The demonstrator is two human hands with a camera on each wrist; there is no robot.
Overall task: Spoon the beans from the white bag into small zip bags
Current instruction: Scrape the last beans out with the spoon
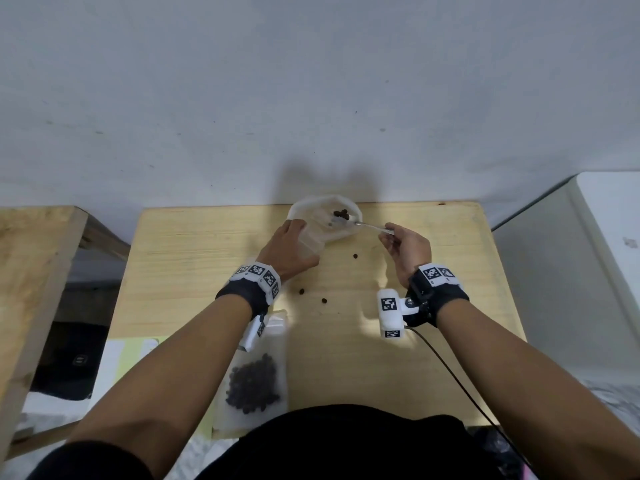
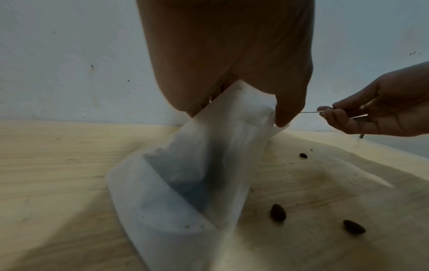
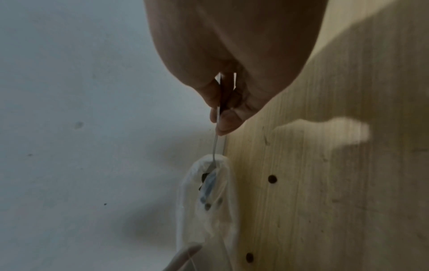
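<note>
My left hand (image 1: pixel 290 244) grips the upper edge of a translucent white bag (image 1: pixel 323 233) that stands at the far edge of the wooden table (image 1: pixel 433 258); the left wrist view shows the thumb and fingers pinching the bag (image 2: pixel 209 174). My right hand (image 1: pixel 406 244) pinches the handle of a metal spoon (image 1: pixel 369 226). The spoon's bowl carries a few dark beans (image 1: pixel 341 213) and sits inside the bag's open mouth. In the right wrist view the spoon (image 3: pixel 216 144) reaches into the bag (image 3: pixel 209 210). A flat small bag holding many beans (image 1: pixel 254 384) lies near the front edge, under my left forearm.
Three loose beans lie on the table between my hands (image 1: pixel 355 256), (image 1: pixel 301 291), (image 1: pixel 324 301). The wall (image 1: pixel 311 98) stands right behind the bag. A wooden bench (image 1: pixel 34 258) is on the left and a white cabinet (image 1: pixel 588 237) on the right. A cable (image 1: pixel 450 372) trails from my right wrist.
</note>
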